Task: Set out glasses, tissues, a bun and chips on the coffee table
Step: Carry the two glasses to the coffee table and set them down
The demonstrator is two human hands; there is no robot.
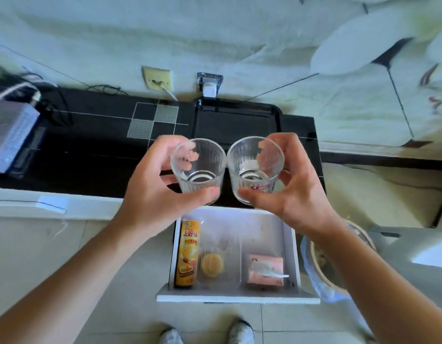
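My left hand (150, 180) grips a clear ribbed glass (199, 167), and my right hand (294, 184) grips a second one (254, 167). Both glasses are upright, side by side and almost touching, held above the black cabinet top just in front of a black tray (237, 112). Below them an open white drawer (237, 297) holds an orange chips can (187, 254) on the left, a wrapped yellow bun (212, 264) in the middle and a pink tissue pack (264, 269) on the right.
A grey box (11, 137) with cables lies at the left end of the black cabinet top (91, 150). Two wall sockets (210, 83) sit behind the tray. A lined bin (321, 264) stands right of the drawer. My shoes (205, 333) are on the tiled floor.
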